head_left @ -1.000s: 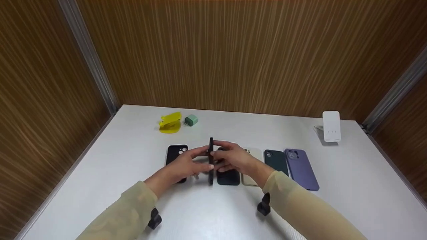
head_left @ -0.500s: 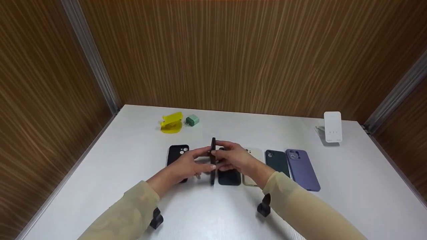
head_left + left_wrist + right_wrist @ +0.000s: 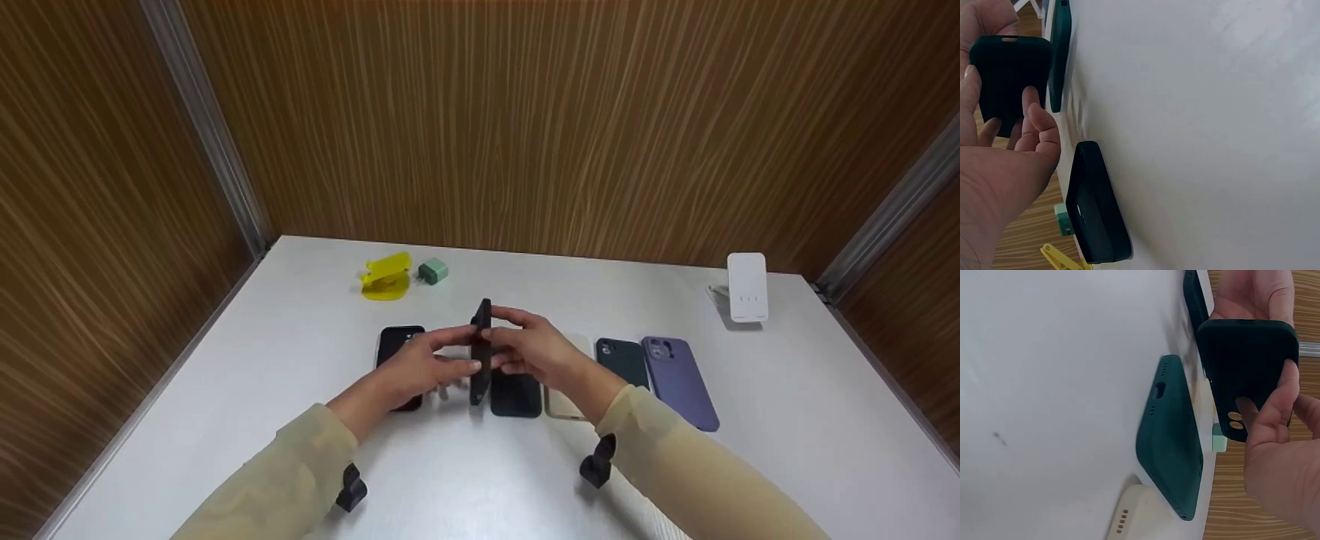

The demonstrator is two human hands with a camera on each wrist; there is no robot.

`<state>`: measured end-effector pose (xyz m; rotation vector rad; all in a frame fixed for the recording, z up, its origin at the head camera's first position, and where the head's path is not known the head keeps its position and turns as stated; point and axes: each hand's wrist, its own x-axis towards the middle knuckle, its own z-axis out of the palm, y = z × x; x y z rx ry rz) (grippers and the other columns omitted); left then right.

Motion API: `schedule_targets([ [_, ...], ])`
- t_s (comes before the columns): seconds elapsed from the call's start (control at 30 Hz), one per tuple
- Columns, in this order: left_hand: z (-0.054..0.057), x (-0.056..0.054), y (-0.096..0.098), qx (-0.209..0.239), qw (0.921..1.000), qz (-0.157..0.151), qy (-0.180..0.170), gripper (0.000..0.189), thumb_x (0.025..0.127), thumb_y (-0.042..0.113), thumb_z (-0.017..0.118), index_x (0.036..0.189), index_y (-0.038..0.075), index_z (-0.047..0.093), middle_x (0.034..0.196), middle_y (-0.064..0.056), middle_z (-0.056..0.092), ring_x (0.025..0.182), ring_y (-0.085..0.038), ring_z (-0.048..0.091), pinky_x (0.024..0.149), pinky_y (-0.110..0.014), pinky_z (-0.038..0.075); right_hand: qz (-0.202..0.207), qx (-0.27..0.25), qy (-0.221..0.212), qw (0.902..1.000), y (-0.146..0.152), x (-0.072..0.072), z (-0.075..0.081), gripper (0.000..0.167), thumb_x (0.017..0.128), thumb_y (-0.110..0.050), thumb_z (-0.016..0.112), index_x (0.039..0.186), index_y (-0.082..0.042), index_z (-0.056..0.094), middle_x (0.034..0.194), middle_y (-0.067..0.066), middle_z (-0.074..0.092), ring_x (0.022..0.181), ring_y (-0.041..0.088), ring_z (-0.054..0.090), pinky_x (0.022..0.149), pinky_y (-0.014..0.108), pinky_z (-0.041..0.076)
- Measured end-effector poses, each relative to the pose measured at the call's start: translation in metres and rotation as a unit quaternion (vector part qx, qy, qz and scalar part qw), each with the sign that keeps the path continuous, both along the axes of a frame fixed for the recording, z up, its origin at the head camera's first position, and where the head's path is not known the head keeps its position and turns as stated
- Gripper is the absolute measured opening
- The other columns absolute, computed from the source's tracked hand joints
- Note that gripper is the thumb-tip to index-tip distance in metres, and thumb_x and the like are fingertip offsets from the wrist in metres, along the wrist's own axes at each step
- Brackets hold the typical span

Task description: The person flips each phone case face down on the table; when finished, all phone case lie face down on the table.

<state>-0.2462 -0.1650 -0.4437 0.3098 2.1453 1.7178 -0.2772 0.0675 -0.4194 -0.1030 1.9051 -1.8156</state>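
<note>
Between both hands a dark phone case (image 3: 480, 375) stands on edge above the table, its length running away from me. My left hand (image 3: 412, 373) holds it from the left, thumb nearer and fingers farther along. From the other side my right hand (image 3: 546, 355) grips it with curled fingers. The left wrist view shows the hollow inside of the case (image 3: 1002, 62); its back, with two camera holes, faces the right wrist view. Beneath the hands lie a black phone case (image 3: 391, 346) at left and another dark case (image 3: 516, 401) at right, both partly covered.
Right of these, a cream case (image 3: 562, 407), a dark green case (image 3: 622, 360) and a purple case (image 3: 679, 384) lie in a row on the white table (image 3: 465, 480). Farther back are a yellow phone stand (image 3: 385, 279), a green charger plug (image 3: 433, 271) and a white stand-like device (image 3: 748, 288).
The held case has risen a little and moved slightly right, and its far end now leans right. Both hands keep their hold; the right hand has shifted slightly with it.
</note>
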Motion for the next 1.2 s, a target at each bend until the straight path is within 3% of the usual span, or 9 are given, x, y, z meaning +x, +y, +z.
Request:
schedule_targets([
  [0.2, -0.001, -0.001, -0.001, -0.016, 0.9993, 0.034, 0.002, 0.072, 0.094, 0.037, 0.083, 0.159, 0.027, 0.052, 0.153, -0.008, 0.055, 0.112, -0.029, 0.070, 0.079, -0.042, 0.059, -0.003, -0.040, -0.002, 0.9992, 0.004, 0.000, 0.008, 0.057, 0.103, -0.015, 0.066, 0.158, -0.021, 0.050, 0.111, 0.014, 0.073, 0.073, 0.016, 0.067, 0.073, 0.027, 0.055],
  [0.4, -0.001, -0.004, -0.005, 0.006, 0.9977, 0.065, -0.018, 0.069, 0.094, 0.032, 0.084, 0.156, 0.027, 0.056, 0.136, -0.008, 0.069, 0.107, -0.028, 0.069, 0.087, -0.043, 0.054, 0.000, -0.067, -0.002, 0.9977, 0.004, 0.000, 0.009, 0.057, 0.104, -0.014, 0.064, 0.159, -0.021, 0.050, 0.122, 0.017, 0.072, 0.073, 0.016, 0.068, 0.072, 0.025, 0.056],
  [0.67, -0.004, -0.010, -0.012, 0.044, 0.9882, 0.146, -0.014, 0.059, 0.096, 0.015, 0.081, 0.152, 0.021, 0.061, 0.122, -0.007, 0.075, 0.104, -0.023, 0.071, 0.097, -0.047, 0.052, -0.024, -0.050, 0.019, 0.9983, 0.002, -0.002, -0.001, 0.054, 0.104, -0.017, 0.069, 0.156, -0.017, 0.054, 0.132, 0.016, 0.071, 0.077, 0.019, 0.071, 0.076, 0.028, 0.058],
  [0.8, -0.004, -0.011, -0.016, 0.042, 0.9847, 0.169, -0.005, 0.058, 0.096, 0.012, 0.080, 0.151, 0.021, 0.062, 0.120, -0.007, 0.074, 0.099, -0.022, 0.070, 0.093, -0.045, 0.054, -0.044, -0.025, 0.032, 0.9982, 0.000, -0.002, -0.007, 0.050, 0.104, -0.017, 0.070, 0.152, -0.013, 0.057, 0.125, 0.016, 0.073, 0.078, 0.020, 0.073, 0.074, 0.029, 0.059],
  [1.03, -0.005, -0.011, -0.018, 0.035, 0.9813, 0.188, 0.022, 0.054, 0.095, 0.011, 0.080, 0.147, 0.014, 0.065, 0.117, -0.008, 0.073, 0.088, -0.019, 0.063, 0.074, -0.029, 0.050, -0.067, 0.023, 0.072, 0.9949, -0.008, -0.001, -0.014, 0.045, 0.102, -0.012, 0.071, 0.146, -0.006, 0.061, 0.108, 0.014, 0.075, 0.075, 0.022, 0.075, 0.070, 0.030, 0.061],
  [1.2, -0.007, -0.012, -0.020, 0.021, 0.9816, 0.187, 0.033, 0.051, 0.096, 0.011, 0.080, 0.145, 0.011, 0.066, 0.118, -0.008, 0.072, 0.090, -0.019, 0.061, 0.076, -0.029, 0.050, -0.074, 0.045, 0.087, 0.9924, -0.011, -0.001, -0.018, 0.042, 0.101, -0.009, 0.071, 0.142, -0.005, 0.064, 0.104, 0.014, 0.075, 0.076, 0.022, 0.076, 0.070, 0.031, 0.062],
])
